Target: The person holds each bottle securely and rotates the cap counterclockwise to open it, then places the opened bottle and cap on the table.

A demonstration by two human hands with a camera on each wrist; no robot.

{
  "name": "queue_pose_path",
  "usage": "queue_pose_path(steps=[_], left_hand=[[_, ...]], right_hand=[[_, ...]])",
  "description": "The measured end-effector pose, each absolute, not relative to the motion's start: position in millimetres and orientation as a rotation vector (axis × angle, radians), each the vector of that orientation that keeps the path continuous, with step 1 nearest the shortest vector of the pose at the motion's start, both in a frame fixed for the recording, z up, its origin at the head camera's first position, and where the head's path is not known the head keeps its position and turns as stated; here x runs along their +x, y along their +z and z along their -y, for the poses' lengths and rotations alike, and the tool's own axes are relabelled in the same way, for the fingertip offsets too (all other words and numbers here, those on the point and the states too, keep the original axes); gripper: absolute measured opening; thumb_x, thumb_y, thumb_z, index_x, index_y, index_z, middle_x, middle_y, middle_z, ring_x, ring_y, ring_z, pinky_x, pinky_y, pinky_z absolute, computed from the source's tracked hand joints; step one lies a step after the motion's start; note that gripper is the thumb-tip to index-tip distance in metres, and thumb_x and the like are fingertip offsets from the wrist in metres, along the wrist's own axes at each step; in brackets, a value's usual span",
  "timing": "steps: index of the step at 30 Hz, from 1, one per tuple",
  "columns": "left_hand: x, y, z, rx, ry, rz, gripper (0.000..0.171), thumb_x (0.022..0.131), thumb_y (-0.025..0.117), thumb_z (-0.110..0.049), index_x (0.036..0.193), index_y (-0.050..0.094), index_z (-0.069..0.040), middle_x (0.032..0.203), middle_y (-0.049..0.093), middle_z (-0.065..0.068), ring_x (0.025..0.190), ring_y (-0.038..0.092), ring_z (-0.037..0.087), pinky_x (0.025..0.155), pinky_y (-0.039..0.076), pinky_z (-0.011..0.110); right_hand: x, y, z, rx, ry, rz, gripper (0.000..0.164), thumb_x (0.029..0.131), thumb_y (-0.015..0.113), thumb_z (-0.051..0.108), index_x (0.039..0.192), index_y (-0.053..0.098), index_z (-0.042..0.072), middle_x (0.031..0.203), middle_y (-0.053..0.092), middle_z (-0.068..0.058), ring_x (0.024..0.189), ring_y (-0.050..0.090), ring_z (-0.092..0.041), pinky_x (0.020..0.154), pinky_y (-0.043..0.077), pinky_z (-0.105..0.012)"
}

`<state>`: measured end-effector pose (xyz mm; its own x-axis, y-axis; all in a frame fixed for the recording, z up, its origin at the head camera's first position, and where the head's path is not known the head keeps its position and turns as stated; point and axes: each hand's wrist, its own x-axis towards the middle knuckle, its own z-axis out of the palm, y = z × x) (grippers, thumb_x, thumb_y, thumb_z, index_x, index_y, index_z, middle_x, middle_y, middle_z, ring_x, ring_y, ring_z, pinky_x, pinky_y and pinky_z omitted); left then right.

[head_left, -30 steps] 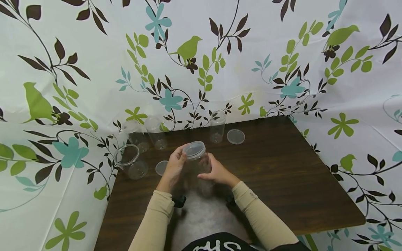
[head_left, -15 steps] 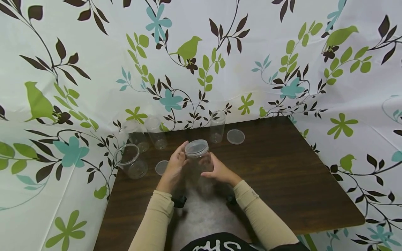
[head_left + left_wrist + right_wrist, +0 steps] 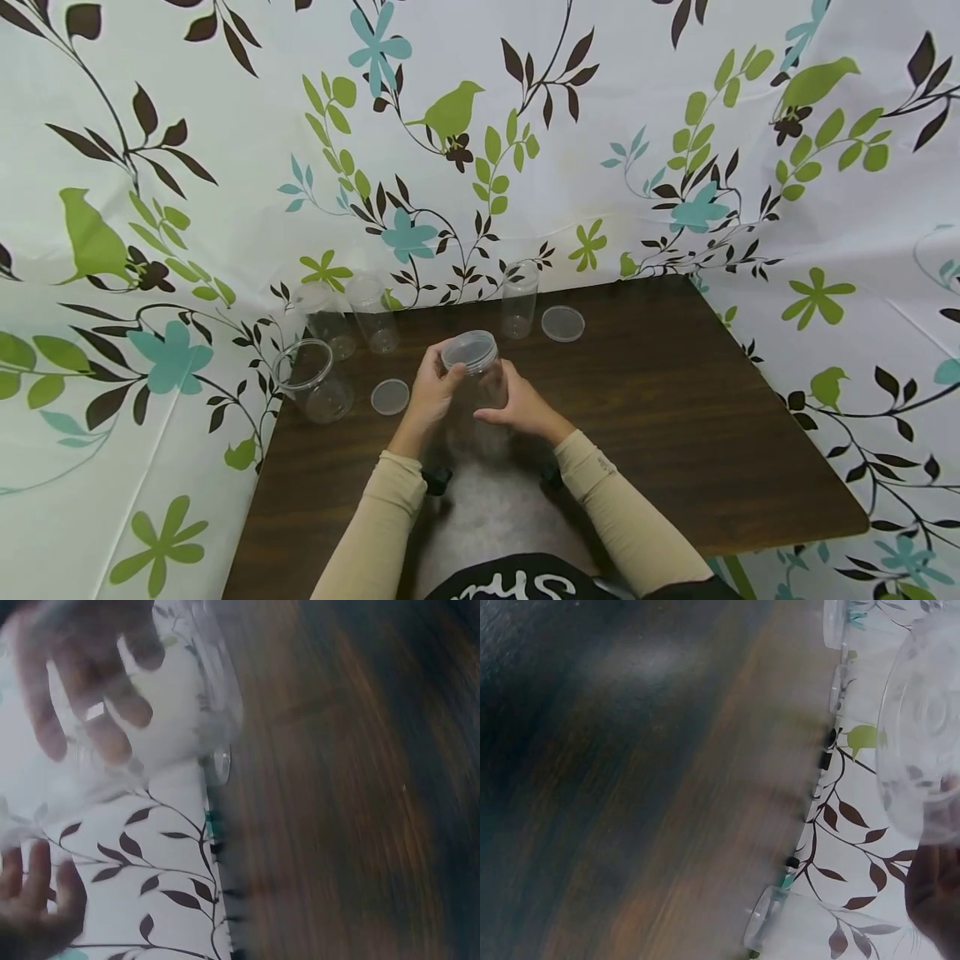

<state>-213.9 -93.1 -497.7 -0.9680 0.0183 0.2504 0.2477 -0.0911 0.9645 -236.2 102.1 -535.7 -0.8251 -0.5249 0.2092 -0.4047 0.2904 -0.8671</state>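
Observation:
In the head view, a clear plastic jar point(image 3: 487, 388) with a lid point(image 3: 470, 350) on its mouth is held between both hands, slightly tilted. My left hand point(image 3: 427, 392) grips the lid's edge, its thumb at the near side of the rim. Around the jar's body curls my right hand point(image 3: 525, 408), thumb in front. The left wrist view has the jar point(image 3: 172, 742) at upper left, with ringed fingers seen through its wall. Its round base point(image 3: 922, 727) appears in the right wrist view, beside the right hand's point(image 3: 934, 892) fingers.
Open clear jars point(image 3: 318, 392) stand at the table's left, others point(image 3: 375, 321) behind them. Another jar point(image 3: 520, 304) is at the back, next to a loose lid point(image 3: 562, 323). A smaller lid point(image 3: 390, 397) lies left of the left hand. Patterned cloth point(image 3: 637, 167) borders the dark table point(image 3: 675, 433).
The left hand has shifted its grip along the lid, its thumb now forward at the near rim. The jar has moved slightly right, still in the right hand. Other jars and lids stay put.

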Motion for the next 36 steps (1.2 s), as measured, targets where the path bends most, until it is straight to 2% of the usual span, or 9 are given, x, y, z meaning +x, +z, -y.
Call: queue_pose_path(steps=[5,8,12,15,19,24,30,34,36], left_hand=[[-213.2,-492.4,82.9,-0.117,-1.979,2.146,0.059,0.095,0.073,-0.02,0.137,0.044,0.01,0.127,0.057,0.031,0.114,0.057,0.034,0.096,0.048,0.043],[-213.7,-493.4,83.6,-0.136,-1.971,2.149,0.069,0.095,0.072,-0.037,0.139,0.042,0.008,0.127,0.058,0.028,0.115,0.057,0.032,0.096,0.049,0.041],[-217.4,-500.5,96.6,-0.255,-2.131,2.067,0.105,0.077,0.064,-0.072,0.141,0.04,0.006,0.132,0.055,0.026,0.114,0.055,0.014,0.093,0.045,0.024],[-222.3,-502.9,113.7,-0.389,-2.322,2.004,0.114,0.072,0.065,-0.07,0.148,0.036,0.009,0.145,0.047,0.031,0.121,0.054,0.008,0.098,0.044,0.021],[-225.7,-503.7,130.7,-0.581,-2.435,2.032,0.114,0.074,0.067,-0.065,0.153,0.031,0.01,0.152,0.045,0.026,0.126,0.054,0.005,0.1,0.046,0.022],[-222.9,-505.5,132.6,-0.578,-2.425,2.1,0.105,0.074,0.069,-0.064,0.148,0.044,0.006,0.135,0.062,0.012,0.113,0.061,0.01,0.093,0.05,0.025],[-216.8,-502.1,112.5,-0.269,-2.246,2.112,0.093,0.078,0.075,-0.053,0.14,0.042,0.008,0.131,0.059,0.026,0.106,0.06,0.008,0.087,0.049,0.021],[-213.1,-500.6,101.4,-0.077,-2.226,2.076,0.072,0.087,0.078,-0.031,0.136,0.039,0.004,0.131,0.058,0.023,0.107,0.057,0.012,0.086,0.048,0.02],[-212.3,-500.8,100.2,-0.054,-2.215,2.058,0.071,0.087,0.078,-0.03,0.136,0.039,0.003,0.131,0.058,0.023,0.109,0.056,0.016,0.086,0.048,0.021]], right_hand=[[-235.5,-536.7,-99.3,-0.745,-1.485,-2.653,0.097,0.073,0.093,0.03,0.146,0.037,0.0,0.13,0.057,-0.018,0.119,0.058,-0.032,0.1,0.047,-0.05],[-237.1,-537.4,-99.0,-0.73,-1.498,-2.651,0.097,0.073,0.093,0.028,0.147,0.037,0.0,0.133,0.057,-0.02,0.121,0.057,-0.033,0.101,0.046,-0.051],[-239.1,-534.1,-102.4,-0.801,-1.587,-2.44,0.084,0.079,0.088,0.015,0.143,0.036,-0.002,0.128,0.06,-0.018,0.121,0.057,-0.032,0.103,0.045,-0.046],[-241.7,-533.1,-107.9,-0.883,-1.633,-2.186,0.079,0.083,0.081,0.004,0.146,0.033,-0.002,0.127,0.061,-0.018,0.121,0.057,-0.029,0.104,0.044,-0.041],[-245.2,-538.3,-112.4,-0.966,-1.617,-1.94,0.086,0.087,0.077,0.009,0.154,0.024,0.002,0.13,0.059,-0.019,0.123,0.056,-0.028,0.1,0.047,-0.034],[-242.4,-543.2,-110.6,-0.968,-1.594,-1.973,0.09,0.087,0.08,0.017,0.154,0.022,0.002,0.13,0.059,-0.018,0.122,0.058,-0.029,0.099,0.049,-0.036],[-239.5,-547.2,-100.3,-0.859,-1.533,-2.406,0.087,0.08,0.087,0.022,0.146,0.035,0.0,0.128,0.058,-0.016,0.12,0.057,-0.03,0.102,0.046,-0.047],[-238.5,-549.0,-94.1,-0.813,-1.469,-2.549,0.09,0.078,0.09,0.024,0.146,0.036,-0.001,0.124,0.057,-0.015,0.116,0.057,-0.029,0.1,0.047,-0.048],[-238.6,-549.8,-92.0,-0.815,-1.465,-2.564,0.09,0.077,0.09,0.022,0.145,0.036,-0.002,0.124,0.058,-0.015,0.116,0.057,-0.029,0.1,0.047,-0.048]])
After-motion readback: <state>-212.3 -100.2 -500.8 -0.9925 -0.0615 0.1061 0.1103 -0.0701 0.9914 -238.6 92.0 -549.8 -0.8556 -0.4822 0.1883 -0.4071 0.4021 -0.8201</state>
